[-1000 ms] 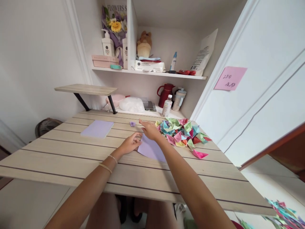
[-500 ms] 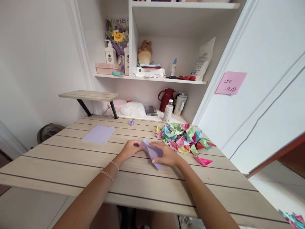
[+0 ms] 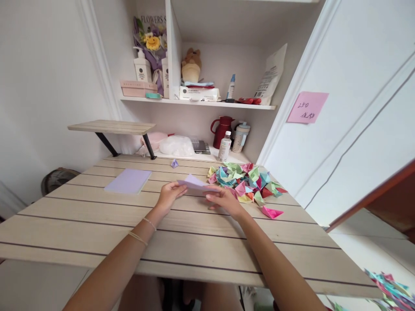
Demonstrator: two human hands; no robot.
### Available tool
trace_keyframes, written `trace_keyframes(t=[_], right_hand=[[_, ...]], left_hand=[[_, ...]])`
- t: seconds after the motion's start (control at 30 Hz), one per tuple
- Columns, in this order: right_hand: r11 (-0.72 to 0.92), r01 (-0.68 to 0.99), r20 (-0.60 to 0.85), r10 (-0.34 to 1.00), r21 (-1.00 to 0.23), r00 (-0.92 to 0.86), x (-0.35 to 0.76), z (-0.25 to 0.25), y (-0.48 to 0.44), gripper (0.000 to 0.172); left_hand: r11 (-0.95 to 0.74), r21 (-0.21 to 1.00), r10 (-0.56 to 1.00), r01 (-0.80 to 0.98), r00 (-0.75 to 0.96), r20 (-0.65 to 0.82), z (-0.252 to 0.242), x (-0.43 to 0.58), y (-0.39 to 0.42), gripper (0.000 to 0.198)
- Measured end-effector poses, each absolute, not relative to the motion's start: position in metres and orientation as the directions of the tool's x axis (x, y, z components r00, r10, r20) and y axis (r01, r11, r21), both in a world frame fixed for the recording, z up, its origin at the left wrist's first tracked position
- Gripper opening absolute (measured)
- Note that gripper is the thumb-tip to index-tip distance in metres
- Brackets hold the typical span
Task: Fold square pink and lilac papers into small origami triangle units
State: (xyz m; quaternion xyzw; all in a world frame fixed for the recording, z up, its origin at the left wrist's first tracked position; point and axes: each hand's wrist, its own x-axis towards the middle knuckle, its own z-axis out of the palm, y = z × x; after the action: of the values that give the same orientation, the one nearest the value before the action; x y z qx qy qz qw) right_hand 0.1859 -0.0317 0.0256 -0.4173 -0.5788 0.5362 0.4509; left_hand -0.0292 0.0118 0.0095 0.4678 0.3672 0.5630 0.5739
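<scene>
A partly folded sheet of purple origami paper point(image 3: 193, 183) is held between my two hands over the middle of the table, its peak pointing away from me. My left hand point(image 3: 170, 196) pinches its left corner between thumb and fingers. At the opposite end, my right hand point(image 3: 223, 201) grips the right corner. To the right lies a heap of folded paper boats point(image 3: 248, 179) in many colours, with one pink boat point(image 3: 271, 212) nearer me. A stack of purple paper point(image 3: 129, 180) rests on the left, and a small purple folded piece point(image 3: 174, 163) sits farther back.
A small raised wooden shelf point(image 3: 112, 126) stands on black legs at the back left of the slatted table point(image 3: 194, 250). Behind the table are a clear bottle point(image 3: 225, 147), a red jug point(image 3: 222, 131) and a pale tumbler point(image 3: 241, 137). More folded paper point(image 3: 394, 287) lies low at the right.
The purple paper has turned from an upright slant to lying crosswise, with its fold on the near side. Both hands moved slightly away from me, and the camera view shifted a little.
</scene>
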Motion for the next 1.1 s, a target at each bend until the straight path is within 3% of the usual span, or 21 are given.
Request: trace_keyframes(t=[0.13,0.33,0.43,0.57,0.7,0.77,0.93,1.1], right_hand=[[0.131,-0.039,0.136,0.979,-0.991,-0.152,0.190,0.021,-0.025,0.039],[0.111,-0.083,0.111,0.994,-0.990,0.004,0.189,0.012,-0.018,0.040],[0.147,-0.159,0.130,0.985,-0.976,0.113,0.183,0.009,-0.018,0.048],[0.203,-0.266,0.156,0.970,-0.942,0.185,0.176,0.011,-0.022,0.071],[0.131,-0.271,0.092,0.984,-0.954,0.151,0.175,0.017,-0.026,0.072],[0.117,-0.212,0.085,0.984,-0.970,0.154,0.178,0.020,-0.027,0.063],[0.100,-0.138,0.081,0.988,-0.985,0.135,0.187,0.020,-0.024,0.046],[0.132,-0.127,0.115,0.984,-0.983,0.134,0.191,0.018,-0.022,0.041]], left_hand=[[-0.013,0.975,0.962,-0.220,0.264,0.073,0.009,-0.024,0.006,0.037],[-0.103,0.986,0.979,-0.128,0.164,0.124,0.007,-0.015,0.001,0.034],[-0.134,0.981,0.976,-0.140,0.152,0.155,0.008,-0.011,-0.003,0.048],[-0.154,0.978,0.978,-0.141,0.121,0.172,0.009,-0.007,-0.007,0.073],[-0.199,0.979,0.971,-0.056,0.122,0.204,0.010,-0.007,-0.009,0.081],[-0.219,0.976,0.965,-0.023,0.144,0.220,0.011,-0.007,-0.009,0.076],[-0.142,0.987,0.965,-0.079,0.211,0.156,0.014,-0.006,-0.008,0.038],[-0.102,0.989,0.976,-0.102,0.182,0.120,0.017,-0.007,-0.009,0.028]])
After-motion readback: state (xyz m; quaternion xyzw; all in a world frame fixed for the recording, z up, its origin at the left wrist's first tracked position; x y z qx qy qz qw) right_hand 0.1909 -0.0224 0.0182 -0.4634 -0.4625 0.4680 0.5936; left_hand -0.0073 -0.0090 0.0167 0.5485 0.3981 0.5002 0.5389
